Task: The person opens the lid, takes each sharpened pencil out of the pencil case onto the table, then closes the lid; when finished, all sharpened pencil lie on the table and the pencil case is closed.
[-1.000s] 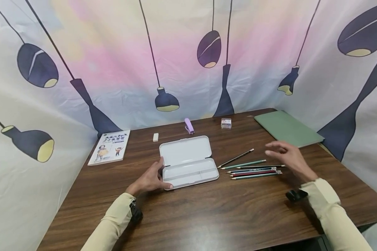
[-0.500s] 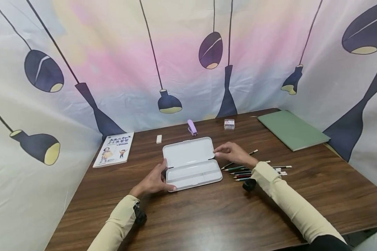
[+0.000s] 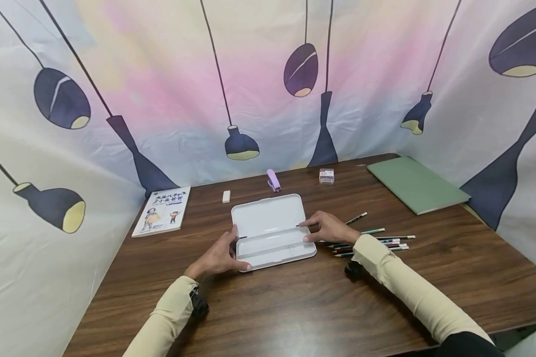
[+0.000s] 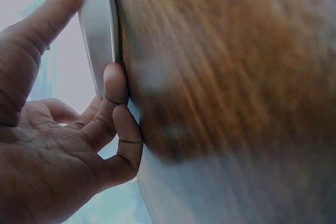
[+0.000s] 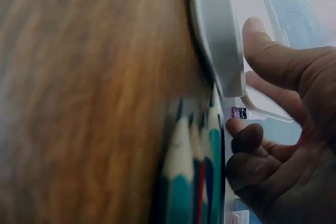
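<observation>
A white pencil case (image 3: 268,214) lies open on the wooden table, its lid folded back and its divided tray bare. My left hand (image 3: 214,255) grips its left end, thumb at the front corner; in the left wrist view the thumb and fingers span the case's side (image 4: 100,30). At the right end, my right hand (image 3: 328,229) holds the tray's back corner by the hinge, thumb over the rim and index finger behind. Several pencils (image 3: 395,248) lie just right of the case, partly hidden under the right hand; their sharpened tips (image 5: 178,161) show in the right wrist view.
Behind the case stand a white eraser (image 3: 226,197), a lilac stapler (image 3: 274,181) and a small clear box (image 3: 326,176). A picture book (image 3: 162,212) lies at the left, a green folder (image 3: 417,184) at the back right. A printed curtain (image 3: 174,74) hangs behind the table.
My right hand has come left from beyond the pencils, first to the lid's right edge, then down to the tray's back corner. The left hand stays on the case.
</observation>
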Demonstrator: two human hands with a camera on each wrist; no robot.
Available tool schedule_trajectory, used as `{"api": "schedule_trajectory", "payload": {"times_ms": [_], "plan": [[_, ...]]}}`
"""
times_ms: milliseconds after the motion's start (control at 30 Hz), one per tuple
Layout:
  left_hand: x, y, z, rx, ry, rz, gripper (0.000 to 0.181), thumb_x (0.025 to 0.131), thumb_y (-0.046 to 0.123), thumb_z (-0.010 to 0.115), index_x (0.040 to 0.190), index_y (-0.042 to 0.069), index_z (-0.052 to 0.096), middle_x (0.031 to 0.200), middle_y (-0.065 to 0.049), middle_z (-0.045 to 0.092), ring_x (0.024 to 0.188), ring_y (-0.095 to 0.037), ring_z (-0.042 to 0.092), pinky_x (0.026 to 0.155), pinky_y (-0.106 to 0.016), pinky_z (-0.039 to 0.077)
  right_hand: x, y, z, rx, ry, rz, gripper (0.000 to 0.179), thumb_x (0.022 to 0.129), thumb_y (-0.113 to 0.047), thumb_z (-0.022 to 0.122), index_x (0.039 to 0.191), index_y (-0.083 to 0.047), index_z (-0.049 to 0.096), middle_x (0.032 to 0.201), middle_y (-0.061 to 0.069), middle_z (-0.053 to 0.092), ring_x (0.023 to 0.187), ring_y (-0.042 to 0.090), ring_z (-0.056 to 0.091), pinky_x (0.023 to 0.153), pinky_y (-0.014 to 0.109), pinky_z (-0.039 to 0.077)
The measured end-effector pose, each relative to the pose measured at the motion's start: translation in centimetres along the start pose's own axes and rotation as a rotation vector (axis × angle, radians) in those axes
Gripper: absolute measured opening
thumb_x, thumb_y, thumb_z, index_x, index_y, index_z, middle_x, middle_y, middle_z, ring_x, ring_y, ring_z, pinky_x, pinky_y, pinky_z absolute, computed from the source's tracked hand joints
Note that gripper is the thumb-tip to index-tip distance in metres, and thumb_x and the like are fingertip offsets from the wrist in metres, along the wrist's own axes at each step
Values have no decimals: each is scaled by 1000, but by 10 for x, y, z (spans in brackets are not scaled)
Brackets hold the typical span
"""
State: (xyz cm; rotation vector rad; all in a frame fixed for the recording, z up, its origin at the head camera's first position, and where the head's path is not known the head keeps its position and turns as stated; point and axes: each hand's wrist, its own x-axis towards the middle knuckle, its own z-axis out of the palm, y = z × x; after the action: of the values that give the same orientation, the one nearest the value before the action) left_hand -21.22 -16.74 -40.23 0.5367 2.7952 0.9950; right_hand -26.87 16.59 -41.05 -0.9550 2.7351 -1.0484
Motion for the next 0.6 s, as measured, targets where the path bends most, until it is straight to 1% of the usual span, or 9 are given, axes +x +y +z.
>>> {"api": "schedule_trajectory", "payload": {"times_ms": [100, 233, 333, 433, 500, 600], "plan": [[1, 0, 0, 3, 2, 1, 121, 59, 34, 85, 145, 0, 6, 110, -12, 43, 72, -14, 47, 59, -26, 41, -1, 2, 0, -5, -4, 0, 38, 76, -29, 74, 108, -11, 69, 103, 5, 57, 94, 21, 49, 77, 37, 42], [0, 1, 0, 4, 1, -2, 122, 59, 36, 85, 145, 1, 6, 111, -12, 42, 72, -15, 46, 59, -26, 41, -1, 1, 1, -40, -19, 5, 34, 77, -30, 73, 105, -11, 70, 102, 5, 56, 94, 20, 48, 77, 36, 41], [0, 2, -1, 6, 2, 1, 122, 59, 36, 85, 145, 1, 6, 112, -13, 43, 72, -15, 47, 61, -26, 41, -1, -3, 2, -59, -36, -9, 21, 79, -27, 71, 94, -12, 73, 103, 6, 55, 96, 21, 48, 79, 37, 41], [-1, 3, -2, 10, 6, 9, 121, 60, 36, 85, 145, 0, 6, 111, -14, 43, 73, -16, 47, 62, -26, 41, 0, -6, 4, -64, -45, -14, 9, 78, -24, 72, 81, -15, 73, 104, 7, 55, 98, 22, 48, 81, 38, 40], [-1, 3, -1, 11, 9, 15, 121, 60, 36, 85, 144, 0, 6, 110, -14, 44, 74, -16, 47, 62, -27, 42, 0, -7, 6, -61, -43, -1, 7, 77, -23, 73, 76, -16, 71, 103, 7, 55, 98, 22, 49, 82, 38, 40], [0, 3, -1, 12, 8, 16, 122, 59, 36, 85, 144, -1, 6, 109, -14, 44, 74, -16, 47, 63, -27, 41, 0, -9, 8, -72, -43, 28, 9, 75, -22, 74, 72, -16, 68, 102, 5, 55, 97, 21, 49, 83, 37, 40]]}}
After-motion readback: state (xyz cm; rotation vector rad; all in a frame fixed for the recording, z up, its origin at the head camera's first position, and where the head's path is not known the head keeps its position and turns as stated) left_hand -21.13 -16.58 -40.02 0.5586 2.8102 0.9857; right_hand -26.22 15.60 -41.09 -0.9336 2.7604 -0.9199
